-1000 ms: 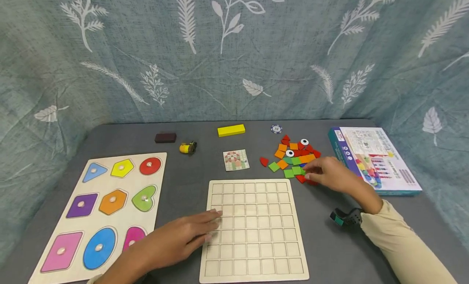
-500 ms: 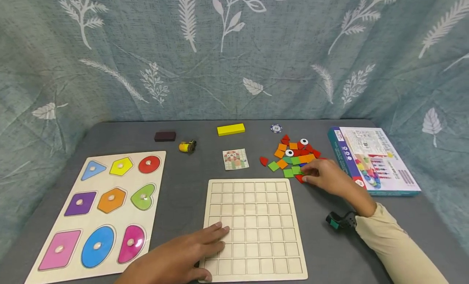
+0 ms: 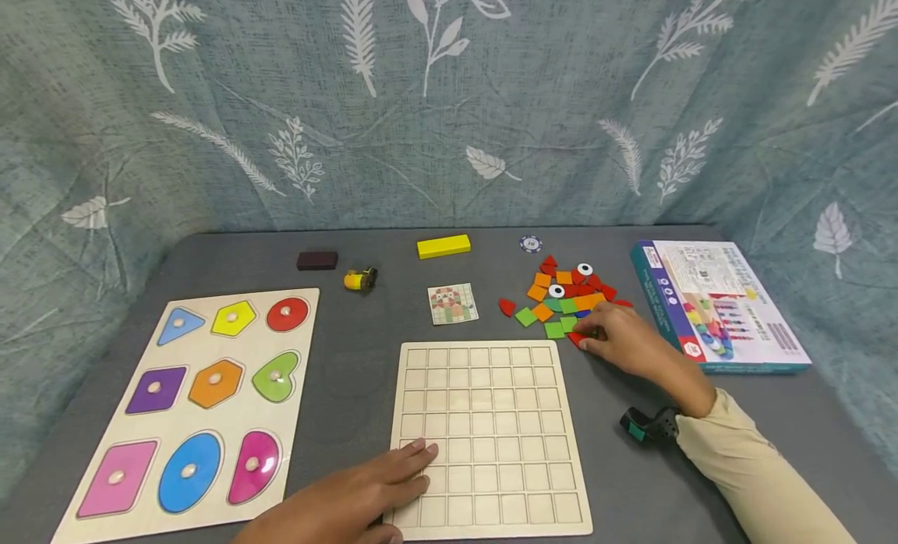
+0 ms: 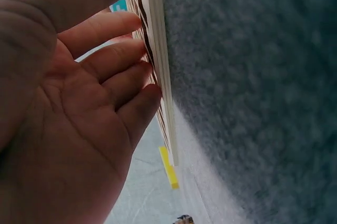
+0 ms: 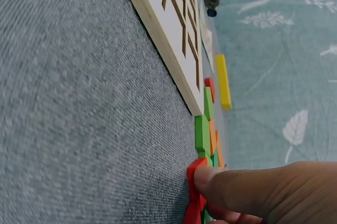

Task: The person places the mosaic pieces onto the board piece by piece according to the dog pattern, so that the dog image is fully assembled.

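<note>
My left hand (image 3: 372, 489) lies with extended fingers over the lower left edge of a pale wooden grid board (image 3: 484, 419). In the left wrist view its fingertips meet the board's edge. My right hand (image 3: 624, 340) is at the near right side of a cluster of flat coloured tiles, its fingers bent. There the thumb (image 5: 210, 179) presses against a red tile (image 5: 193, 174), pinching it, while the other fingers are mostly hidden. Green tiles (image 3: 554, 330), orange tiles (image 3: 543, 312) and two white eye tiles (image 3: 585, 270) lie around it.
A picture card (image 3: 453, 304) lies beyond the board, with a yellow block (image 3: 443, 246), a poker chip (image 3: 531, 244), a small yellow-black toy (image 3: 360, 280) and a dark block (image 3: 317, 261) farther back. A shape puzzle (image 3: 238, 419) is at left, a box (image 3: 722, 306) at right.
My left hand has slid down and a little right along the board's left side. My right hand has shifted slightly left and stays at the tiles, uncovering red ones behind it.
</note>
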A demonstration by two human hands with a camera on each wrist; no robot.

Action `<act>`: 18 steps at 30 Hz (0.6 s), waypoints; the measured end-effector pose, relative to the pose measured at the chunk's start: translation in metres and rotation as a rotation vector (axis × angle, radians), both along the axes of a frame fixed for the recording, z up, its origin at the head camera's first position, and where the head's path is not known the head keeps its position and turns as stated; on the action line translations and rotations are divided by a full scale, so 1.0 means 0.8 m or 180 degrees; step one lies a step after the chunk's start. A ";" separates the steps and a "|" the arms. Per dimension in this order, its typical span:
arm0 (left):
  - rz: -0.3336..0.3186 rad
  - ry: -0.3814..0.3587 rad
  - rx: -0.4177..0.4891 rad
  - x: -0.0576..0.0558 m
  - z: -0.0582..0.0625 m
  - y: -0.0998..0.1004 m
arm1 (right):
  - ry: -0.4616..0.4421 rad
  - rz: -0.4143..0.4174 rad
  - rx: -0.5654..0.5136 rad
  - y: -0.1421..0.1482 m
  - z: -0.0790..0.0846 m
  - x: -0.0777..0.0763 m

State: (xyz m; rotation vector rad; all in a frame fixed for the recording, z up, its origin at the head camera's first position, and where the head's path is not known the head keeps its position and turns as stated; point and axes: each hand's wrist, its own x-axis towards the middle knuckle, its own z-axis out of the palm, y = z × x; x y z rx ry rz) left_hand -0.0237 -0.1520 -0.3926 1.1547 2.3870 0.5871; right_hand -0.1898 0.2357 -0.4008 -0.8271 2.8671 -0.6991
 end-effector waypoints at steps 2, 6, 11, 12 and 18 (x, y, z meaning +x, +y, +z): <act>-0.0130 0.0159 0.0044 0.002 -0.002 0.001 | -0.0028 0.0026 -0.0004 -0.002 0.001 0.000; -0.0284 0.0272 0.0109 0.005 -0.004 0.002 | -0.0129 0.0041 -0.0058 -0.004 0.001 0.003; -0.0293 0.0333 0.0137 0.007 -0.005 0.001 | -0.0210 0.0070 -0.0165 -0.006 0.003 0.005; -0.0313 0.0399 0.0145 0.007 -0.006 0.001 | -0.0224 0.0076 -0.0186 -0.007 0.003 0.005; -0.0392 0.0634 0.0173 0.007 -0.009 0.001 | -0.0143 0.0121 -0.0374 -0.010 0.003 0.003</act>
